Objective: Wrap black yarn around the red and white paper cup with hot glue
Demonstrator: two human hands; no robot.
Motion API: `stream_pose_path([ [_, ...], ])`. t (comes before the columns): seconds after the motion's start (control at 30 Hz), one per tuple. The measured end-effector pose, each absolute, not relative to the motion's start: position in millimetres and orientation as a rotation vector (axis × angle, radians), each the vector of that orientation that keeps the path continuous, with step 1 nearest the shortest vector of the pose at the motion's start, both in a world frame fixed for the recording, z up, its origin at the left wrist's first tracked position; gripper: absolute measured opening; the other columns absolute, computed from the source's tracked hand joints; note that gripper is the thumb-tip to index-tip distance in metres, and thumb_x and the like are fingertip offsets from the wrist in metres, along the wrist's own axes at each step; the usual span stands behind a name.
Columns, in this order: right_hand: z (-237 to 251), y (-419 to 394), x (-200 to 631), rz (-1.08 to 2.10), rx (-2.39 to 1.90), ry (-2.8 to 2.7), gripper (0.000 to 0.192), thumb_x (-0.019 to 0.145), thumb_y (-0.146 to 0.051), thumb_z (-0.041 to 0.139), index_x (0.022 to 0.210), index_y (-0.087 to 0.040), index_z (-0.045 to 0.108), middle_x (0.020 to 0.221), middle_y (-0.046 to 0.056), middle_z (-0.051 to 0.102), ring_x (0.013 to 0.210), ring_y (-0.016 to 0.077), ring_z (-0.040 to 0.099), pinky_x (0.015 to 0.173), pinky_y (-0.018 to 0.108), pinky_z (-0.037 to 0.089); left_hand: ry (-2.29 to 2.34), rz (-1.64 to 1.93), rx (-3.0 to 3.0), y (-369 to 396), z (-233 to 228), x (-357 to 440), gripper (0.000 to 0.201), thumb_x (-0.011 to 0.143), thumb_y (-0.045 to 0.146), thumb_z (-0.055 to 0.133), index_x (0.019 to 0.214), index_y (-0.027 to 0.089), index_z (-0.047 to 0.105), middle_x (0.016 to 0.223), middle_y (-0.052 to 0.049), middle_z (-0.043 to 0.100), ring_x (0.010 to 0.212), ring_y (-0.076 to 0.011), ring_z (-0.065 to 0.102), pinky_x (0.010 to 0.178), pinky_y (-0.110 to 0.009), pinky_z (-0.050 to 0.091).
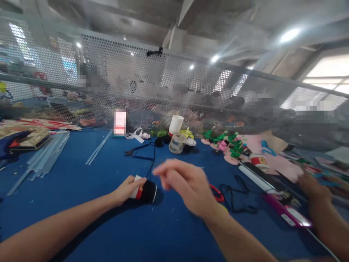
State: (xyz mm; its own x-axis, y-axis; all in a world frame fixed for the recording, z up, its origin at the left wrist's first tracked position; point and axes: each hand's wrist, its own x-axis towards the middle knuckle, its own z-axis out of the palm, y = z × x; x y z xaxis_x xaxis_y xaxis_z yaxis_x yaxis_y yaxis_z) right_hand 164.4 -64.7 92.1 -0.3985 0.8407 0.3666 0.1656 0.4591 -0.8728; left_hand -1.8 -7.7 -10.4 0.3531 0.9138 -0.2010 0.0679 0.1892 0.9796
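Note:
My left hand point(128, 190) is closed around a paper cup point(133, 193), white with a red band, lying on its side just above the blue table. Black yarn point(148, 191) wraps the cup's wider end. From there a strand rises to a small black yarn ball point(158, 142) farther back. To the right of the cup, my right hand point(185, 183) is in the air, blurred by motion. Its fingers are bent in together with the index finger reaching toward the strand; whether anything is between them is hidden.
Blue-handled pliers point(140, 153) lie behind the cup. A clear plastic cup point(177, 143) and a white cup point(176, 124) stand farther back. Pale strips point(50, 154) lie left. Red-handled scissors point(217, 193), a black cord point(240, 196) and a purple power strip point(286, 211) lie right, near another person's hand point(313, 185).

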Motion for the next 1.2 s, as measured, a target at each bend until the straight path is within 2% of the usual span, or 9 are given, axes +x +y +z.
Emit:
stream_pose_path([
  [0.13,28,-9,155,0.713,-1.304,-1.742,0.037,0.079,-0.043,0.034,0.080,-0.016,0.060,0.082,0.007,0.060,0.078,0.0162,0.055,0.073,0.027,0.039,1.030,0.716,1.180,-4,-8,0,0.037,0.064,0.046,0.049,0.047,0.014,0.045,0.039,0.006,0.039,0.038,-0.0061,0.033,0.042,-0.020,0.023],
  [0.23,-3,0,151,0.803,-1.471,-1.764,0.050,0.079,-0.048,0.030,0.074,-0.012,0.064,0.080,0.011,0.062,0.081,0.0209,0.055,0.077,0.032,0.037,1.017,0.713,1.166,0,-8,0,0.037,0.064,0.046,0.049,0.048,0.013,0.048,0.039,0.005,0.042,0.037,-0.0072,0.037,0.042,-0.021,0.025],
  [0.47,1,-7,135,1.289,-1.177,-1.608,0.062,0.078,-0.056,0.019,0.095,-0.013,0.061,0.088,0.006,0.064,0.087,0.0170,0.056,0.082,0.029,0.037,1.028,0.706,1.288,1,-6,1,0.032,0.060,0.043,0.055,0.052,0.012,0.050,0.040,0.005,0.043,0.036,-0.0060,0.035,0.040,-0.020,0.023],
  [0.6,-1,-8,134,1.361,-1.097,-1.589,0.065,0.076,-0.058,0.019,0.103,-0.012,0.057,0.095,0.008,0.062,0.094,0.0167,0.053,0.086,0.029,0.035,1.116,0.716,1.235,2,-1,4,0.029,0.056,0.040,0.057,0.051,0.013,0.049,0.038,0.006,0.043,0.035,-0.0057,0.035,0.038,-0.019,0.023],
  [0.67,0,-8,134,1.290,-1.100,-1.657,0.064,0.078,-0.056,0.016,0.103,-0.013,0.056,0.099,0.008,0.061,0.097,0.0161,0.052,0.085,0.027,0.036,1.145,0.726,1.186,3,2,6,0.029,0.056,0.040,0.057,0.053,0.013,0.050,0.039,0.006,0.044,0.035,-0.0061,0.038,0.038,-0.019,0.025],
  [0.77,9,-5,142,0.930,-1.327,-1.909,0.058,0.083,-0.048,0.012,0.098,-0.016,0.058,0.098,0.005,0.061,0.094,0.0129,0.053,0.079,0.023,0.038,1.164,0.728,1.187,7,7,9,0.027,0.055,0.038,0.057,0.053,0.012,0.052,0.040,0.004,0.048,0.035,-0.0068,0.040,0.038,-0.019,0.026],
  [0.93,31,16,192,0.488,-1.776,-1.933,0.038,0.082,-0.039,0.032,0.086,-0.013,0.059,0.091,0.011,0.061,0.089,0.0199,0.054,0.076,0.029,0.037,1.200,0.812,1.231,20,10,8,0.024,0.055,0.033,0.057,0.050,0.011,0.051,0.039,0.003,0.049,0.036,-0.0073,0.042,0.039,-0.019,0.027],
  [1.03,30,29,229,0.426,-2.015,-1.835,0.026,0.080,-0.028,0.042,0.087,-0.008,0.057,0.094,0.016,0.056,0.094,0.0245,0.050,0.079,0.034,0.036,1.207,0.906,1.243,28,5,5,0.025,0.057,0.036,0.055,0.050,0.012,0.050,0.040,0.004,0.047,0.036,-0.0066,0.041,0.040,-0.018,0.028],
  [1.2,6,32,247,0.546,-2.181,-1.799,0.028,0.080,-0.028,0.044,0.105,-0.016,0.047,0.106,0.006,0.049,0.088,0.0160,0.051,0.073,0.035,0.044,1.227,0.989,1.248,29,-7,3,0.028,0.058,0.038,0.053,0.050,0.012,0.049,0.039,0.004,0.046,0.036,-0.0070,0.041,0.040,-0.019,0.029],
])
